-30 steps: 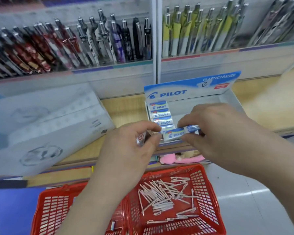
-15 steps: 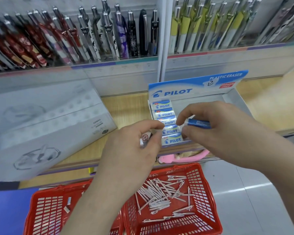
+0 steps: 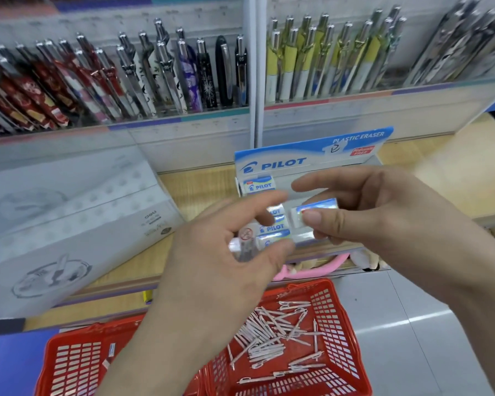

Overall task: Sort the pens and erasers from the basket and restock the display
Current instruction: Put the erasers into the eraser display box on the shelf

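A blue and white Pilot eraser display box stands on the wooden shelf, with a row of wrapped erasers along its left side. My right hand pinches one wrapped eraser between thumb and fingers, above the box's front. My left hand holds small wrapped erasers in its palm, with the fingers spread above the row. Below, a red basket holds several white pens.
A second red basket sits left of the first on the floor. A white Deli box lies on the shelf at left. Racks of pens stand behind a clear barrier above. Something pink lies on the lower shelf.
My right hand placed one eraser in the row, then lifted another and turned it flat. My left hand's fingers opened out and rose slightly. The camera moved closer.
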`<state>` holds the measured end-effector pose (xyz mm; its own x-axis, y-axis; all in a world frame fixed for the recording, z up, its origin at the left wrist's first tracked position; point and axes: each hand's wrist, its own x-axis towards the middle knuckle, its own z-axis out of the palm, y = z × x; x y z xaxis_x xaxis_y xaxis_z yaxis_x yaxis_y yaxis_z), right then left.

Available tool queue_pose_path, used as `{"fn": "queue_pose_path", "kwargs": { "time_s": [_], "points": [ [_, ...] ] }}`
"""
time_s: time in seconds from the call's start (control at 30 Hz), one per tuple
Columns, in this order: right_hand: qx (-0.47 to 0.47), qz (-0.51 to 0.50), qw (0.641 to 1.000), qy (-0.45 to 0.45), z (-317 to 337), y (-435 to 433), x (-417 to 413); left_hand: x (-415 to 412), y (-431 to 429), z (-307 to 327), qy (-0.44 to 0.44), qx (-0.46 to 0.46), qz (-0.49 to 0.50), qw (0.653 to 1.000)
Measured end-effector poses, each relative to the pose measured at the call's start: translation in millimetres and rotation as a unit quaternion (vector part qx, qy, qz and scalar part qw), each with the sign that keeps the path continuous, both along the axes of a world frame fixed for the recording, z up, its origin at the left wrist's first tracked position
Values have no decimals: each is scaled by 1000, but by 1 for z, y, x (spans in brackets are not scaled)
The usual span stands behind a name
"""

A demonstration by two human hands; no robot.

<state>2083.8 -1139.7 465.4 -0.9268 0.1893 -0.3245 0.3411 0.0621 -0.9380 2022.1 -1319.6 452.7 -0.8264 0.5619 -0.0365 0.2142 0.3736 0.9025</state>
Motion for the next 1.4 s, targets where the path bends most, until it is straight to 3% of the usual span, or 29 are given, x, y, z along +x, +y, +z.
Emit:
{"fn": "queue_pose_path", "kwargs": {
  "time_s": [0.13,0.23,0.4,0.57,0.73,1.03,1.23,1.33,1.4],
  "points": [
    [-85,-25,996,28,-3,-2,4,1,10,0,19,15,20,1000],
    [-67,-42,996,41,-3,1,7,0,12,0,7,16,27,999],
    [168,-53,983,55,-6,2,2,-5,14,-6,31,-7,48,998],
    [337,-105,935,37,-15,14,-18,-25,13,-21,146,-123,140,971],
    [472,-62,879,21,-36,3,-37,-28,22,-26,138,-154,128,970],
    [475,-128,870,33,-40,-5,-44,-30,19,-29,115,-146,140,973],
    [365,-121,923,0,-35,8,-43,-28,15,-25,90,-137,110,980],
    [333,-131,934,19,-26,12,-35,-22,8,-17,73,-110,110,985],
    [255,-151,954,45,-18,10,-26,-17,3,-10,54,-79,107,990]
  ]
}}
